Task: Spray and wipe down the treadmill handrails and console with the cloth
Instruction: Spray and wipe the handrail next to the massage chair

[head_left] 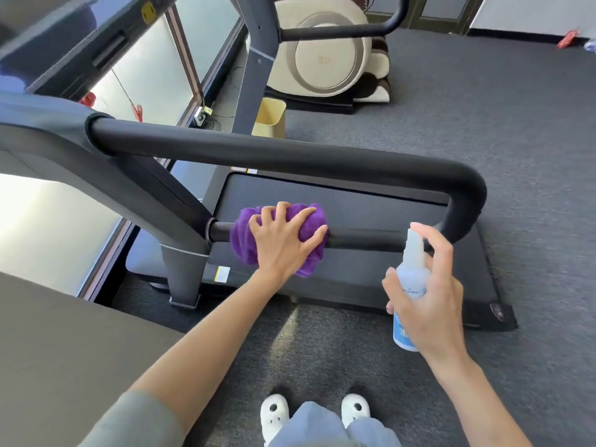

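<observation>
A bunched purple cloth (245,235) is wrapped around the lower bar of the treadmill's black looped handrail (371,241), close to the grey upright. My left hand (285,238) presses on top of the cloth with fingers spread over it. To the right, my right hand (432,291) holds a clear spray bottle (410,269) with a blue label upright, the index finger resting over its nozzle, which points toward the rail. The upper bar of the handrail (290,156) runs across above. The console's dark edge (48,43) shows at the top left.
The treadmill belt (354,204) lies below the rail on grey carpet. A yellow bin (269,121) stands beyond it, next to a cream massage chair (329,53). Windows line the left side. A grey surface (64,350) fills the lower left. My white shoes are at the bottom.
</observation>
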A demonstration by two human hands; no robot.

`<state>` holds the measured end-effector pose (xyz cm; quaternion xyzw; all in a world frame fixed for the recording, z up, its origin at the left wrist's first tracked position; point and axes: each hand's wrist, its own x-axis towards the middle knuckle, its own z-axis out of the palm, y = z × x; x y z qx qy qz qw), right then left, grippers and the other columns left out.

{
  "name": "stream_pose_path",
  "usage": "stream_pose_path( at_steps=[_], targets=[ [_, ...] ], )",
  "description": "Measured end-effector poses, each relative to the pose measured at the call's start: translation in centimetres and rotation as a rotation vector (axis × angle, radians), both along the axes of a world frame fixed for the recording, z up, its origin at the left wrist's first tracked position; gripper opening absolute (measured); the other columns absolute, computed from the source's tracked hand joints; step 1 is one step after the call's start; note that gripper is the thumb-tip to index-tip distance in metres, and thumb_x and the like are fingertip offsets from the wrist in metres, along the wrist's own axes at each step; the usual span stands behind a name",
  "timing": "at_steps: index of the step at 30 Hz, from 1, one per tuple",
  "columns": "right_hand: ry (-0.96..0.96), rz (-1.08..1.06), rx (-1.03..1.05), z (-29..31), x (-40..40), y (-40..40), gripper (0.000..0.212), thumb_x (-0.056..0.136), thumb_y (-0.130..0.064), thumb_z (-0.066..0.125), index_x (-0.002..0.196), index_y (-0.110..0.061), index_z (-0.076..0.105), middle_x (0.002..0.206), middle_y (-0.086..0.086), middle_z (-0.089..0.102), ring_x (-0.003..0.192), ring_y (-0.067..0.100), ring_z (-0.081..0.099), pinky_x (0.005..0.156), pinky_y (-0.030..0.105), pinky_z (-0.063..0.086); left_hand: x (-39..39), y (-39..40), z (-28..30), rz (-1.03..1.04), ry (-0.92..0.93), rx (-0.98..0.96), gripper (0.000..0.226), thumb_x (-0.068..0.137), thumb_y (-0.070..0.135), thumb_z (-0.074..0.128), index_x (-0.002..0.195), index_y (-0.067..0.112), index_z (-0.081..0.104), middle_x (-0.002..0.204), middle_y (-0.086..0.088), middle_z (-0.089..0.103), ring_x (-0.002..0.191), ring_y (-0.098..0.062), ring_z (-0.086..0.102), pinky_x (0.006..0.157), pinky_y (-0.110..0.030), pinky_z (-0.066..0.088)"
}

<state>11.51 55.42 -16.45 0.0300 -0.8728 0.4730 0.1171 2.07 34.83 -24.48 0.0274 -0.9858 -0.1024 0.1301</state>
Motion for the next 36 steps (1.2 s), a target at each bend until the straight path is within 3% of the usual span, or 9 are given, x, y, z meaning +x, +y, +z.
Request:
stream_pose_path(
  at_steps=[5, 8, 12, 16, 18, 22, 26, 30, 36],
  targets=[
    [0.017, -0.021, 0.013, 0.1, -0.2, 1.6, 0.065, 0.085, -0.017, 0.064, 0.132, -0.051, 0.035, 0.106, 0.009, 0.067, 0.066, 0.029, 0.067, 0.066, 0.046, 0.059, -0.1, 8.6, 0.9, -0.206, 0.004, -0.009, 0.062, 0.088, 0.07, 0.024, 0.131, 0.038, 0.056, 0.125, -0.003, 0.057, 0.108, -0.031, 0.05, 0.091, -0.048, 0.036],
    [-0.004, -0.018, 0.014, -0.1, -0.8, 2.3, 0.068, 0.088, -0.009, 0.066, 0.131, -0.051, 0.035, 0.107, 0.005, 0.065, 0.064, 0.028, 0.066, 0.066, 0.048, 0.058, -0.6, 6.9, 0.6, -0.313, -0.024, -0.102, 0.062, 0.09, 0.071, 0.025, 0.136, 0.036, 0.049, 0.127, -0.002, 0.054, 0.107, -0.03, 0.05, 0.087, -0.043, 0.038],
    [-0.053, -0.014, 0.025, -0.5, -1.6, 3.4, 0.068, 0.089, -0.004, 0.066, 0.132, -0.047, 0.037, 0.1, -0.005, 0.061, 0.065, 0.034, 0.064, 0.07, 0.05, 0.057, -0.9, 0.9, 0.2, -0.19, -0.018, -0.044, 0.066, 0.086, 0.073, 0.026, 0.125, 0.032, 0.06, 0.111, -0.004, 0.06, 0.098, -0.031, 0.055, 0.083, -0.04, 0.038],
    [-0.039, -0.034, -0.002, -1.0, -1.3, 5.2, 0.068, 0.09, -0.006, 0.068, 0.133, -0.049, 0.037, 0.091, -0.016, 0.061, 0.059, 0.032, 0.063, 0.065, 0.048, 0.056, -0.5, -1.2, 0.2, -0.079, -0.066, 0.007, 0.074, 0.082, 0.075, 0.022, 0.124, 0.03, 0.062, 0.115, -0.007, 0.059, 0.104, -0.034, 0.054, 0.088, -0.044, 0.038],
    [-0.035, -0.053, -0.014, -1.3, -0.8, 6.5, 0.068, 0.09, -0.004, 0.067, 0.133, -0.048, 0.037, 0.096, -0.015, 0.063, 0.058, 0.032, 0.062, 0.066, 0.048, 0.056, -0.4, 1.2, 0.6, -0.045, -0.042, -0.028, 0.071, 0.082, 0.073, 0.023, 0.124, 0.032, 0.062, 0.119, -0.007, 0.058, 0.106, -0.034, 0.051, 0.088, -0.044, 0.036],
    [-0.036, -0.113, -0.026, -1.6, 0.0, 9.6, 0.066, 0.09, -0.004, 0.067, 0.134, -0.045, 0.038, 0.108, 0.01, 0.067, 0.068, 0.035, 0.065, 0.078, 0.049, 0.056, -0.7, 10.8, 1.4, -0.2, -0.007, -0.067, 0.068, 0.084, 0.074, 0.023, 0.129, 0.035, 0.057, 0.123, -0.004, 0.055, 0.106, -0.031, 0.049, 0.086, -0.042, 0.035],
    [-0.03, -0.133, -0.027, -1.1, 0.4, 11.7, 0.06, 0.088, -0.017, 0.064, 0.134, -0.044, 0.038, 0.11, 0.009, 0.067, 0.069, 0.036, 0.065, 0.078, 0.048, 0.056, -1.2, 16.6, 2.6, -0.256, -0.017, -0.027, 0.077, 0.081, 0.077, 0.025, 0.136, 0.029, 0.05, 0.123, -0.005, 0.057, 0.104, -0.03, 0.052, 0.083, -0.043, 0.038],
    [-0.005, -0.113, -0.036, -0.8, 0.0, 12.5, 0.059, 0.088, -0.015, 0.063, 0.133, -0.045, 0.038, 0.113, 0.006, 0.065, 0.068, 0.038, 0.064, 0.077, 0.049, 0.056, -1.1, 12.2, 1.8, -0.338, -0.001, -0.058, 0.075, 0.082, 0.081, 0.029, 0.133, 0.032, 0.053, 0.119, -0.001, 0.058, 0.103, -0.028, 0.052, 0.084, -0.041, 0.038],
    [-0.002, -0.085, -0.05, -1.0, -0.1, 12.6, 0.065, 0.09, -0.006, 0.066, 0.133, -0.046, 0.038, 0.108, 0.007, 0.066, 0.066, 0.035, 0.064, 0.075, 0.047, 0.056, 0.1, 5.2, 0.5, -0.252, 0.013, -0.062, 0.083, 0.075, 0.084, 0.035, 0.131, 0.027, 0.056, 0.123, -0.006, 0.057, 0.105, -0.034, 0.052, 0.089, -0.047, 0.039]
  ],
)
